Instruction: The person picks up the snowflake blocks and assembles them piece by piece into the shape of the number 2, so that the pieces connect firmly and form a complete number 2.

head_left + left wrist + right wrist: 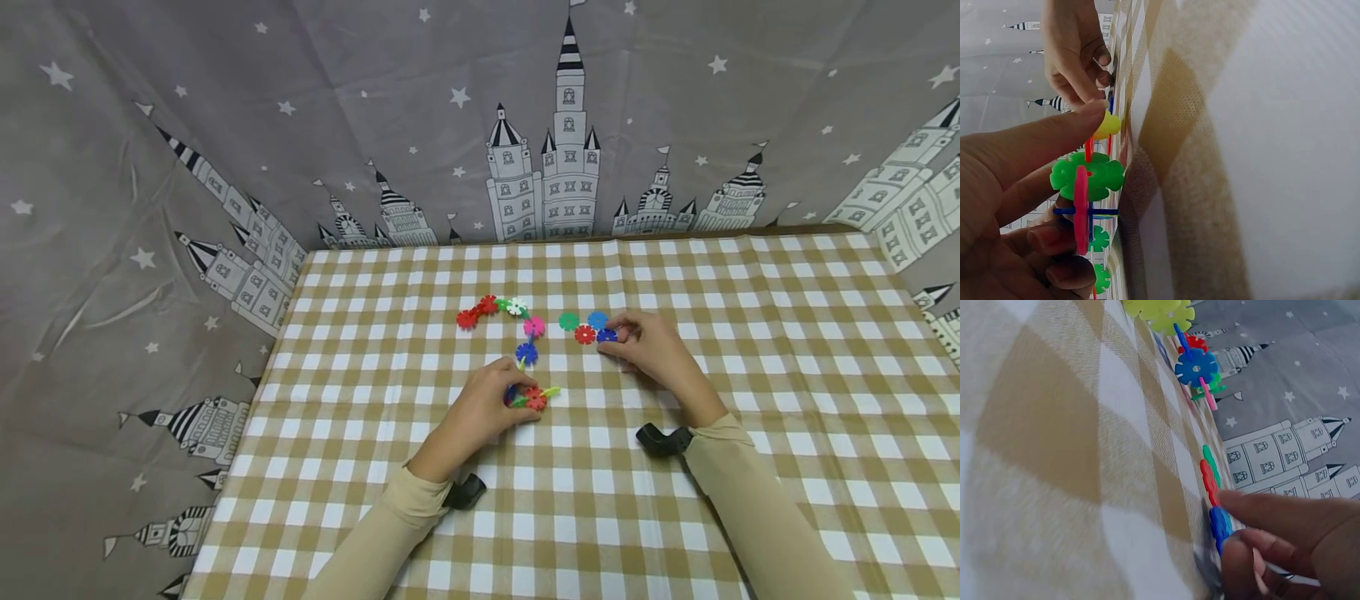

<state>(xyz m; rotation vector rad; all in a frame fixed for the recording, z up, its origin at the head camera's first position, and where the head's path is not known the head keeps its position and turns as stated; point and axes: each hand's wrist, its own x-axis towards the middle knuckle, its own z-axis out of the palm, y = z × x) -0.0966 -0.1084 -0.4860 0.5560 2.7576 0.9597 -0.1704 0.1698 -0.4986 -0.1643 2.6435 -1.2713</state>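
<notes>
A chain of interlocking plastic snowflake discs curves over the checked cloth, with a pink disc and a blue disc along it. My left hand grips the chain's near end, where a red disc, a green disc and a yellow disc show by the thumb and fingers. To the right, my right hand pinches the edge of a dark blue disc between thumb and index finger. Beside that disc lie loose red, green and light blue discs.
The brown-and-white checked tablecloth covers the table under both hands. Behind it hangs a grey curtain printed with castles and stars. The chain's far end finishes in red discs, close to a white disc.
</notes>
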